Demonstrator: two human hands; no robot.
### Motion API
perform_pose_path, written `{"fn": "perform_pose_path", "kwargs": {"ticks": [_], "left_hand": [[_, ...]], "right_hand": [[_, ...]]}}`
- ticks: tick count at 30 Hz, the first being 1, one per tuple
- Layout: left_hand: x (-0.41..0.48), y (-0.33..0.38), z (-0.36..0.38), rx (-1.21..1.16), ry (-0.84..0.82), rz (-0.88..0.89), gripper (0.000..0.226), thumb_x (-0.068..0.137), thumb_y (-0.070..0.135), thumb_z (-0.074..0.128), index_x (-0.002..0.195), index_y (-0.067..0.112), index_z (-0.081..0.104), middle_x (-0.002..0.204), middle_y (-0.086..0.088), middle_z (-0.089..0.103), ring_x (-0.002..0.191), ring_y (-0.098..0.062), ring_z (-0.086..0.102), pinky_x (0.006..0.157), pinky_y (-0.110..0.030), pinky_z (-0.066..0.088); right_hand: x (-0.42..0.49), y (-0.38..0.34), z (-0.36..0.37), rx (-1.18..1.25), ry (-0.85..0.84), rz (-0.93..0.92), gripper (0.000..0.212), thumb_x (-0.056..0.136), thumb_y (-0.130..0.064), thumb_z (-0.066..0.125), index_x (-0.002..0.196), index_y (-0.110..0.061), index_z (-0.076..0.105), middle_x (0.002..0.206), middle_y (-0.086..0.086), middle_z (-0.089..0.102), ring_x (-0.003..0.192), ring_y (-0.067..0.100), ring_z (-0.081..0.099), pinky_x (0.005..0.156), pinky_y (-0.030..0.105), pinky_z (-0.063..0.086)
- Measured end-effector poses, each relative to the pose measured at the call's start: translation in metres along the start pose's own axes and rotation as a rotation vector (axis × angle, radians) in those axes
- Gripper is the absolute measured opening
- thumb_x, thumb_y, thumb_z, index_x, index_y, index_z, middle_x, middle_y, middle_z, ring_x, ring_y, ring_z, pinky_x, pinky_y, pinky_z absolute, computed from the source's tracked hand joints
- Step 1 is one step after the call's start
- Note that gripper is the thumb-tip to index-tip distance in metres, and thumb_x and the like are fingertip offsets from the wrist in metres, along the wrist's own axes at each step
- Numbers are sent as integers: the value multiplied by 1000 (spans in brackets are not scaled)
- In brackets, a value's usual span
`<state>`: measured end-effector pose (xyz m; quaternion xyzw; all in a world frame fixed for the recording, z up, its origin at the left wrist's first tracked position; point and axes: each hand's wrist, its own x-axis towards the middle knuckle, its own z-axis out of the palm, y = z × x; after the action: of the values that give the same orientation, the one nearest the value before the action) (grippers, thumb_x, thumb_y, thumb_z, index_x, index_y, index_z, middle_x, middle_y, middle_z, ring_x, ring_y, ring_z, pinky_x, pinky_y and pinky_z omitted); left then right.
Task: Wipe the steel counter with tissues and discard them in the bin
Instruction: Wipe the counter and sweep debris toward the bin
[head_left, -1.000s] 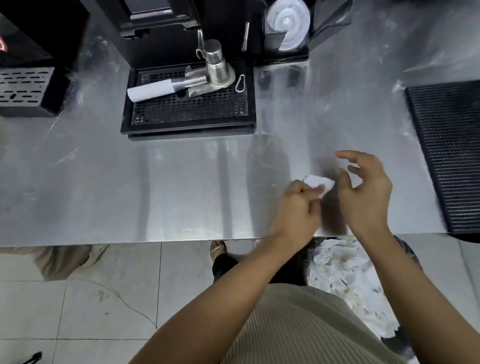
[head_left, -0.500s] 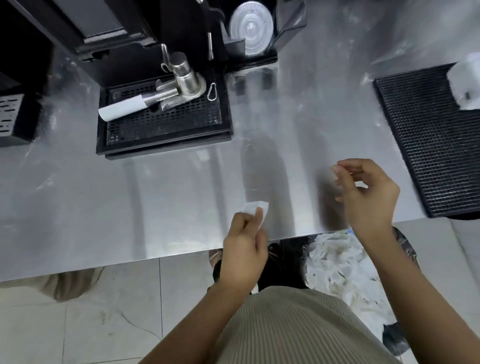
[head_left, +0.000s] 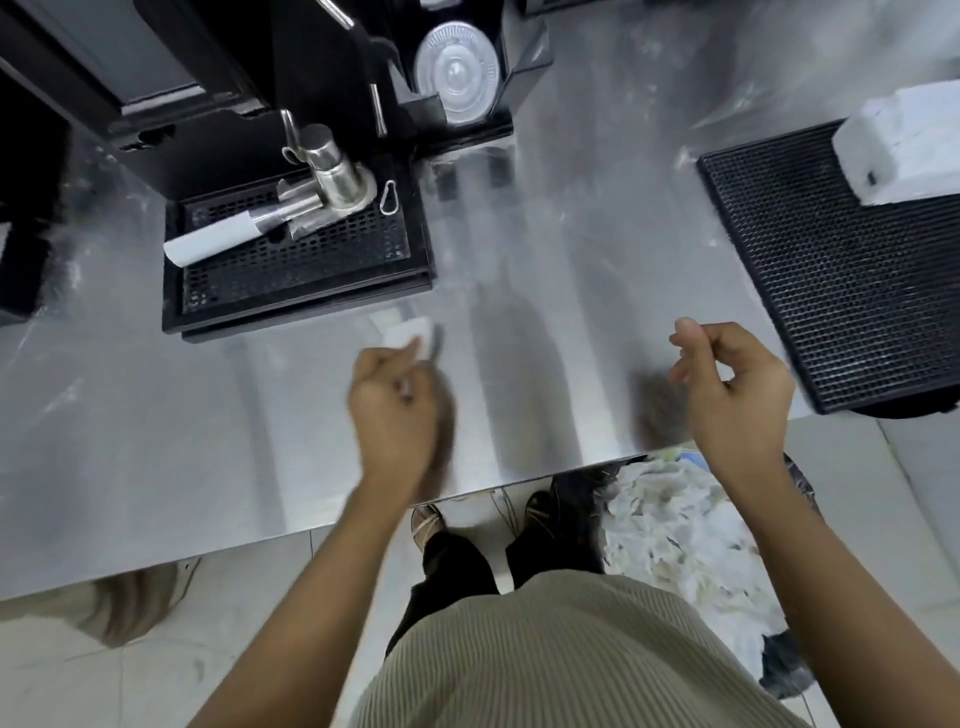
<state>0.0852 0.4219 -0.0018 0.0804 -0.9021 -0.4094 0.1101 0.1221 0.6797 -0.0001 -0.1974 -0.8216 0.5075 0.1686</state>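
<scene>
Left hand (head_left: 397, 410) grips the tissue (head_left: 413, 338) low over the steel bench (head_left: 156, 441). Right hand (head_left: 737, 384) hovers off to its side, fingers loosely curled, holding nothing, with the bin (head_left: 675, 525) below it.

One head-worn wide-angle view looks steeply down, close over the steel counter (head_left: 156, 441).
</scene>
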Motion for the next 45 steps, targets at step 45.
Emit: {"fn": "perform_pose_path", "kwargs": {"ticks": [45], "left_hand": [[85, -13, 33, 5, -359, 303, 35, 89, -4, 49, 120, 6, 62, 98, -7, 50, 81, -11, 50, 86, -15, 41]], "right_hand": [[-44, -59, 121, -133, -62, 7, 9, 91, -16, 64, 87, -20, 71, 81, -19, 68, 80, -5, 62, 83, 22, 47]]}}
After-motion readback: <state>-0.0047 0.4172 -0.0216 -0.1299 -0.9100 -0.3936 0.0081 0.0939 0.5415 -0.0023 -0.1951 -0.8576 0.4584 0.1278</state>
